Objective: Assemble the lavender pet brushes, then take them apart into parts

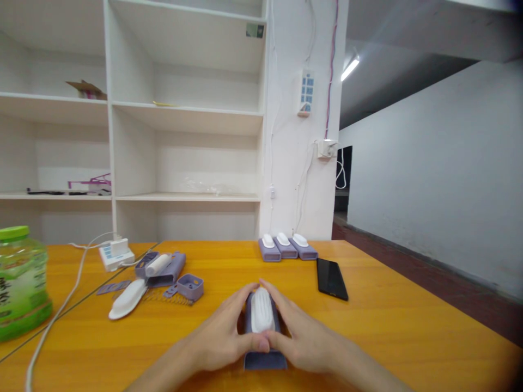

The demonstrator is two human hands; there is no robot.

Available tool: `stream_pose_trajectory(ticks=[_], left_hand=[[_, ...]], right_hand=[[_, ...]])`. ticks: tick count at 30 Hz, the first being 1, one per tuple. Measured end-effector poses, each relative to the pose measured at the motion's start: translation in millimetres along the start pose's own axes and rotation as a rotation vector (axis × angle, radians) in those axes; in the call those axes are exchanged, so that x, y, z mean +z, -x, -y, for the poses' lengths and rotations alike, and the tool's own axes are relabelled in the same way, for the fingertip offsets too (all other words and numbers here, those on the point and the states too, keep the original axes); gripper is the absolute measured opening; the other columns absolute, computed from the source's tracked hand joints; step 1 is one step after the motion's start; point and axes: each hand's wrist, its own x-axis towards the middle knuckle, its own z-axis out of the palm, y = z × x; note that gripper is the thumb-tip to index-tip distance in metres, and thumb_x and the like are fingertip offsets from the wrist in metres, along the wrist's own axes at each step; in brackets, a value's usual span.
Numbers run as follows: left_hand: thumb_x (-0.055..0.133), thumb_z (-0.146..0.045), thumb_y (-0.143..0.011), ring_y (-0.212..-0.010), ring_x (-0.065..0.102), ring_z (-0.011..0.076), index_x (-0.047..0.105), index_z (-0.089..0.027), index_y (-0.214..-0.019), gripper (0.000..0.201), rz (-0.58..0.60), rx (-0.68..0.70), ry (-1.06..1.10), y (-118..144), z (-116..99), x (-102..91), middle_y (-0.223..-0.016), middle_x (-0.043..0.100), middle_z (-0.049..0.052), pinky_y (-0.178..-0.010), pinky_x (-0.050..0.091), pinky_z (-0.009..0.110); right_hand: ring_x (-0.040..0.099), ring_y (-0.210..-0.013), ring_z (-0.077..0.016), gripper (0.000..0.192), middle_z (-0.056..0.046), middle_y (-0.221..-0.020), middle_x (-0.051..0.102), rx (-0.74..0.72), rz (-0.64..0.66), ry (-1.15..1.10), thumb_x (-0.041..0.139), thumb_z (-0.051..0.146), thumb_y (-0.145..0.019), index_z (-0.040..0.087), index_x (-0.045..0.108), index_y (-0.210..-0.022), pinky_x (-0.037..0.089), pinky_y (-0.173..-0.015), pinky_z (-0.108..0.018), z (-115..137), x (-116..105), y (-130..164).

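On the table in front of me lies a purple plastic housing (265, 360) with a white oval piece (262, 310) on top. My left hand (223, 329) is wrapped round its left side. From the right, my right hand (301, 332) closes round the same white piece. Both thumbs meet at its near end, and the fingertips come together at its far end. Some of the housing's sides are hidden behind my hands. The hollow near end of the housing shows below the thumbs.
Three similar purple-and-white units (286, 247) stand at the back edge beside a black phone (332, 279). To the left are loose purple parts (190, 287), a white oval shell (128, 299), coiled springs, a power strip (116, 254) with a cable, and a green-lidded jar (22, 288).
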Motion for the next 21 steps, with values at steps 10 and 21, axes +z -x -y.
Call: stream_pose_trajectory(ticks=[10, 21], left_hand=[[0.067, -0.060, -0.087, -0.149, 0.031, 0.0352, 0.022, -0.022, -0.160, 0.094, 0.015, 0.029, -0.020, 4.2, 6.1, 2.2, -0.165, 0.028, 0.014, -0.123, 0.024, 0.052], [0.067, -0.059, -0.088, -0.136, 0.048, 0.0359, 0.026, -0.021, -0.158, 0.090, -0.009, 0.068, -0.040, 2.1, 6.7, 2.8, -0.156, 0.043, 0.016, -0.114, 0.037, 0.050]], right_hand=[[0.019, -0.154, -0.0248, 0.086, -0.011, -0.168, 0.016, 0.002, 0.063, 0.096, 0.058, 0.044, -0.096, 0.019, 0.010, -0.162, 0.018, -0.126, -0.043, 8.8, -3.1, -2.4], [0.016, -0.154, -0.0284, 0.083, -0.012, -0.168, 0.016, -0.029, 0.092, 0.118, 0.056, 0.052, -0.097, 0.020, 0.015, -0.161, 0.016, -0.126, -0.049, 0.5, -1.3, -6.8]])
